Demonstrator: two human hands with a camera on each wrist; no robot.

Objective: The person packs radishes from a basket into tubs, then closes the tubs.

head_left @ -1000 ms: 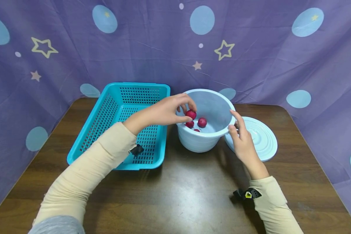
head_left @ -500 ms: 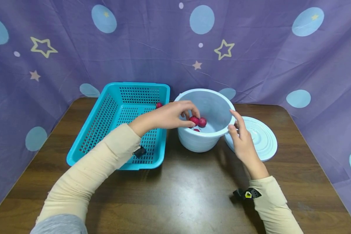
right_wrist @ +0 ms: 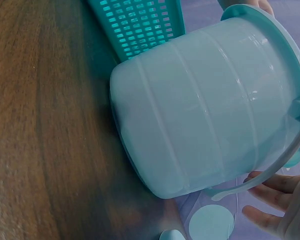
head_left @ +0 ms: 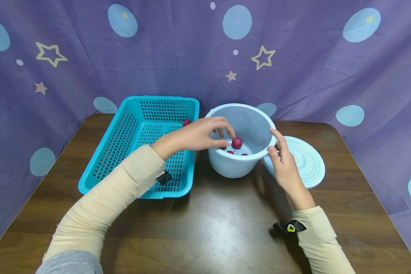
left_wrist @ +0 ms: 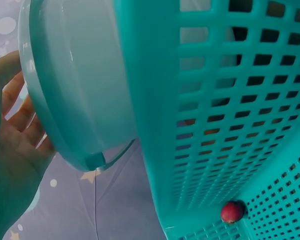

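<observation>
A pale blue bucket [head_left: 231, 167] stands on the table, with several red radishes [head_left: 237, 143] on its floor. My left hand [head_left: 207, 133] reaches over the bucket's left rim, thumb and fingers spread apart with nothing between them. Part of one radish is hidden behind the thumb. On the opposite side, my right hand [head_left: 285, 167] holds the rim with thumb and index finger, the other fingers outside near the bucket's handle [right_wrist: 270, 172]. To the left sits a turquoise basket [head_left: 193, 167] with slotted walls. A single radish [left_wrist: 233, 212] lies in the basket's far right corner.
A round pale blue lid [head_left: 308, 161] lies on the wooden table [head_left: 205, 236] right of the bucket, partly behind my right hand. A purple curtain [head_left: 178, 49] with stars and dots hangs behind the table.
My left hand lowered a radish into the bucket and let it go; another radish now shows near the front rim. The basket's radish came into sight as the arm shifted. The right hand stayed put.
</observation>
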